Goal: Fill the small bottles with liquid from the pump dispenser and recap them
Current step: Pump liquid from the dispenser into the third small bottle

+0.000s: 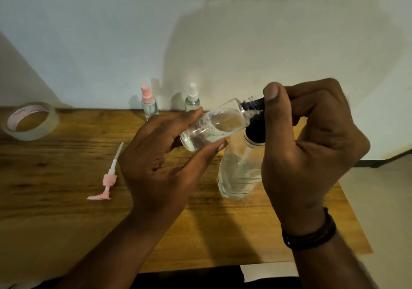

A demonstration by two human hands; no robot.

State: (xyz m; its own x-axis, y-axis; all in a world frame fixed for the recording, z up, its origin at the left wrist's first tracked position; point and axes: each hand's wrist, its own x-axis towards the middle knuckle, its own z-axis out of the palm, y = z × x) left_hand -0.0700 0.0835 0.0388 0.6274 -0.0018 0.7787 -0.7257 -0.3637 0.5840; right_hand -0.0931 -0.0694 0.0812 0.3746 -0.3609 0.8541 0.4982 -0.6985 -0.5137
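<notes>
1. While the left hand (162, 155) holds the tilted bottle (214, 125) above the worktop (66, 161), liquid could spill.
2. Right hand (312, 146) grips the dispenser (240, 172) nozzle at its neck; misalignment causes drips.

Your two hands fill the middle of the table (66, 221): the left hand (160, 161) holds a tilted small bottle (214, 128), and the right hand (312, 155) sits on the pump dispenser (240, 177), which stands upright just below that bottle. At the back edge, against the wall (111, 43), a pink-capped spray bottle (149, 103) and a white-capped spray bottle (192, 100) stand apart with a gap between them. A loose pink pump head (107, 177) lies just left of your left hand. A tape roll (30, 121) sits at the far left. Bare wood lies between tape and pump head, and along the near edge.
</notes>
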